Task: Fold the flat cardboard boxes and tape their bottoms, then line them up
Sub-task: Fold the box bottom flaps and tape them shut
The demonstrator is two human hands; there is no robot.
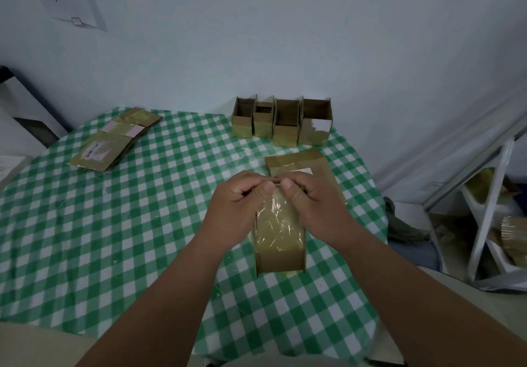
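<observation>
Near the middle of the checked table (pixel 85 224), our left hand (pixel 236 195) and right hand (pixel 310 198) pinch the far end of a box (pixel 278 241), fingers curled; we should press the glossy tape flat there, squarely.

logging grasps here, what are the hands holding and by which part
Both the left hand and the right hand pinch the far top edge of one tape-covered cardboard box.
</observation>
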